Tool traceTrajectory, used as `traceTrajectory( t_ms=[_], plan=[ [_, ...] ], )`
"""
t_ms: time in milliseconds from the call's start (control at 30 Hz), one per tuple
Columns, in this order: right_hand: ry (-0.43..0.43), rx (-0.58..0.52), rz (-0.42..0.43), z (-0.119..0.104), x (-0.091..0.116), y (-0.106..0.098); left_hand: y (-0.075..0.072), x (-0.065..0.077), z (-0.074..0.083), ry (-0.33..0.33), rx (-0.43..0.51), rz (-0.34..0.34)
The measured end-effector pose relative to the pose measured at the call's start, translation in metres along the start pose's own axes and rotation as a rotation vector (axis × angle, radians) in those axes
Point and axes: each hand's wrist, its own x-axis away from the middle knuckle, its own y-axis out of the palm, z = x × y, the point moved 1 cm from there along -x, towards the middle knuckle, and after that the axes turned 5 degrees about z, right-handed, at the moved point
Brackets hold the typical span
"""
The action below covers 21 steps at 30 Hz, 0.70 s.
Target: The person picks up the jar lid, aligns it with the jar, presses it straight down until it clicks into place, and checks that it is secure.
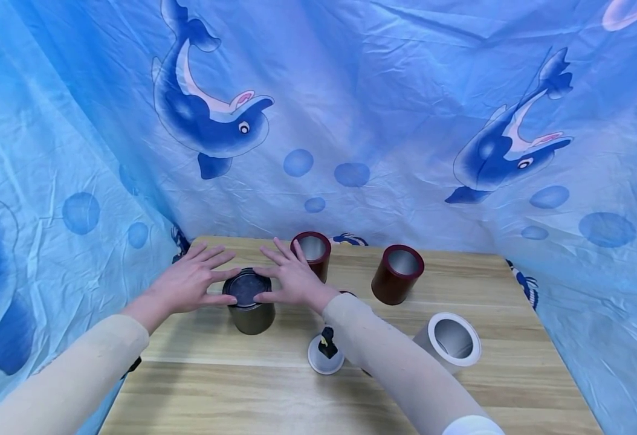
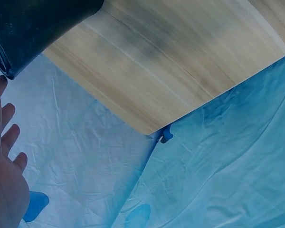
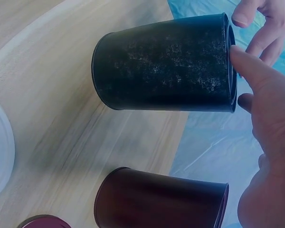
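Note:
A dark grey canister (image 1: 252, 320) stands upright at the left of the table, its black lid (image 1: 246, 287) on top. From the left, my left hand (image 1: 190, 283) touches the lid's edge with thumb and index finger, the other fingers spread. My right hand (image 1: 292, 279) meets the opposite edge in the same way, fingers fairly straight. In the right wrist view, the right thumb rests at the rim of the canister (image 3: 164, 64). The left wrist view catches only part of the canister (image 2: 38, 28) and some left fingertips.
Two open dark red canisters (image 1: 323, 266) (image 1: 397, 278) stand towards the back. An open white canister (image 1: 433, 344) is at the right. Near the middle lies a white lid (image 1: 324, 364) with a small black-and-yellow thing on it. A dark red lid (image 3: 45, 222) is partly visible. Blue dolphin-print cloth (image 1: 351, 121) surrounds the table.

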Motion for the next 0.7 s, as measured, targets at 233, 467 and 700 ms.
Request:
traceTrajectory(
  t_ms=[233,467,700],
  plan=[
    [0.004,0.020,-0.006,-0.0035,-0.0013,-0.0008,0.0024,0.0014,0.0015,0.002,0.004,0.023],
    [-0.011,0.035,-0.006,-0.0044,-0.0016,0.0006,0.0029,0.0016,0.0024,0.002,0.009,0.025],
    [-0.016,0.040,-0.001,-0.0034,-0.0020,0.0020,0.0047,0.0021,0.0023,0.005,0.029,0.043]
  ],
)
